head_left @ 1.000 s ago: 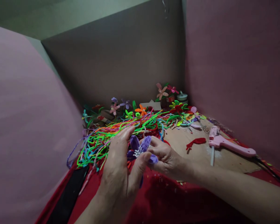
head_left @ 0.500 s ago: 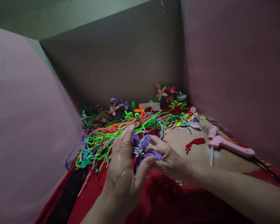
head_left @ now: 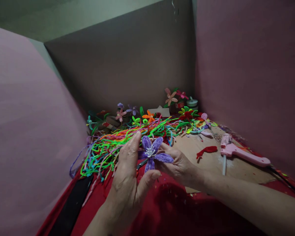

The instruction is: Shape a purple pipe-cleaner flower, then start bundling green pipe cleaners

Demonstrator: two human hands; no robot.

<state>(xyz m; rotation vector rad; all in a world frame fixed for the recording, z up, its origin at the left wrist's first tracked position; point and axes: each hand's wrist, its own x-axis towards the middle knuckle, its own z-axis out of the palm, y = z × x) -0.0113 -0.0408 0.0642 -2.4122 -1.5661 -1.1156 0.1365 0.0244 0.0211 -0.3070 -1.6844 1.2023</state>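
A purple pipe-cleaner flower [head_left: 149,154] with fuzzy petals and white stamens at its centre faces up between my hands. My right hand [head_left: 178,164] grips it from behind, its fingertips partly hidden by the petals. On the flower's left, my left hand [head_left: 127,173] is held upright with fingers extended and thumb spread apart. Between that palm and the lower petals shows part of a dark metal tool [head_left: 142,164], perhaps scissors; most of it is hidden.
Behind my hands lies a heap of coloured pipe cleaners [head_left: 108,147]. A pink glue gun [head_left: 243,154] and a red fuzzy piece [head_left: 207,150] rest on a brown board [head_left: 243,175]. Finished flowers [head_left: 170,97] stand at the back. A black flat object [head_left: 72,203] lies left on red cloth.
The flower has turned to face up more fully and its petals stand further apart. My left palm and thumb have come away from it, and the dark tool now shows.
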